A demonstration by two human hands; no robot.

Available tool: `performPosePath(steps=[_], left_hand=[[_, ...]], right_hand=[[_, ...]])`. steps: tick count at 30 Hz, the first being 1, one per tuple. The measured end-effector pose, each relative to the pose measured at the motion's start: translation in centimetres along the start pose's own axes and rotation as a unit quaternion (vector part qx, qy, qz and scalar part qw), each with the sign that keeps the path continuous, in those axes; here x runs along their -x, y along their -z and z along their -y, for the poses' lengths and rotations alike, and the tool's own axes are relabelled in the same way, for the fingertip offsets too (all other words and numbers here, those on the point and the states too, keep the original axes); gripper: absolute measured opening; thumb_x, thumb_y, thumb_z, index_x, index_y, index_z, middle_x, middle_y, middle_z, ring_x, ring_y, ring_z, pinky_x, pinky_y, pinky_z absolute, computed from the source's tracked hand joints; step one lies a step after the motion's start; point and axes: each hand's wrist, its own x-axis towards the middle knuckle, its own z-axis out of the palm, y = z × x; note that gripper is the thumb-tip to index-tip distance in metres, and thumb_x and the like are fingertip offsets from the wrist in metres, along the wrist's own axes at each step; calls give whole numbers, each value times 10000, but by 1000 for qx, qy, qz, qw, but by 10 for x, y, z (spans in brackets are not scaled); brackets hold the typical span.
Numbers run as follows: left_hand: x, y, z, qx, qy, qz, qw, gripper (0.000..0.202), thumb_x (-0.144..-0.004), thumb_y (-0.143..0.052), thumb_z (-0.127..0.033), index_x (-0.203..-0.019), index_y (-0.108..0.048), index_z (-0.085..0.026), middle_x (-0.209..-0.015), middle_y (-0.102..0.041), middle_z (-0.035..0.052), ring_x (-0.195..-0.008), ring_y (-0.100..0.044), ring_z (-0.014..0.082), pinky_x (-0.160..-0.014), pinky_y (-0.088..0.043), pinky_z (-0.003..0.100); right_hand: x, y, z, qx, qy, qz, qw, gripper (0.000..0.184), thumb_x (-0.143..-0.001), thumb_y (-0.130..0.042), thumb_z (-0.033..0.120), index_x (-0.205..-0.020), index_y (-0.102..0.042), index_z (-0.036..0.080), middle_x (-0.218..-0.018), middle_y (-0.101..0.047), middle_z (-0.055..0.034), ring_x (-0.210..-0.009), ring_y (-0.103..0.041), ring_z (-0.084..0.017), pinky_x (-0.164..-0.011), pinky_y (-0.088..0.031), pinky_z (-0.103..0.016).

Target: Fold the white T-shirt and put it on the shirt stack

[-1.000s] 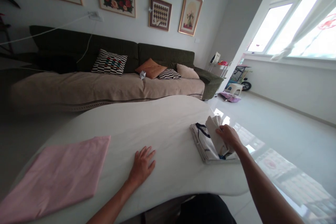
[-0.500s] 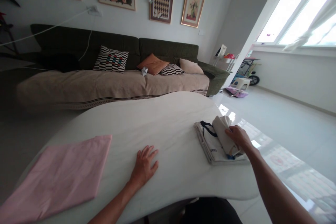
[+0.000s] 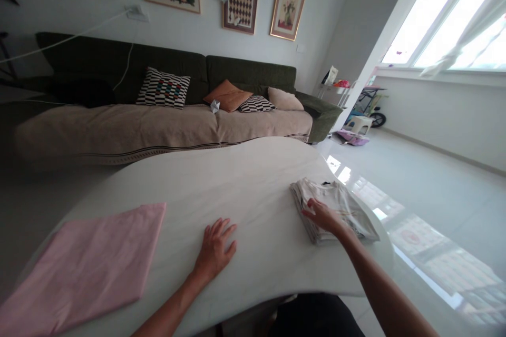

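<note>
A folded pile of light-coloured shirts [image 3: 348,202] lies on the right part of the white table [image 3: 245,179]. The top shirt is spread flat, with a small dark spot at its far edge. My right hand [image 3: 322,216] rests on the pile near its left edge, fingers slightly bent and apart, with no cloth visibly gripped. My left hand [image 3: 215,245] lies palm down on the bare tabletop, its fingers spread and touching only the table. To its left is a flat pink cloth [image 3: 98,263], apart from the hand.
Beyond the table stands a dark green sofa [image 3: 253,73] with a beige cover [image 3: 177,129] and several cushions. A white stool [image 3: 359,125] and a purple item [image 3: 351,138] are on the floor at the right. The curved table edge runs close in front of me.
My right hand has moved left across the pile. The rolled cloth it held now lies flat, covering the dark-trimmed shirt. My left hand has stayed in place.
</note>
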Motion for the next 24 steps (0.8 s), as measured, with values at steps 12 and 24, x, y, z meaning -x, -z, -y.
performPosePath(steps=[12, 24], left_hand=[[-1, 0, -1, 1, -6, -6, 1000, 425, -857, -503, -234, -1264, -618, -191, -1377, -577, 133, -1319, -456, 338, -1083, -332, 586], [0, -3, 2, 1, -9, -17, 1000, 410, -865, -506, -232, -1258, -621, -203, -1379, -578, 127, -1315, -464, 328, -1081, -339, 572]], right_hand=[[83, -12, -58, -35, -40, -118, 992, 294, -920, -605, 248, -1208, -584, 196, -1283, -599, -77, -1127, -600, -235, -940, -510, -454], [72, -35, -57, -66, 103, -87, 989, 457, -933, -586, 239, -1376, -470, 239, -1454, -475, -99, -1347, -423, -318, -1071, -370, -593]])
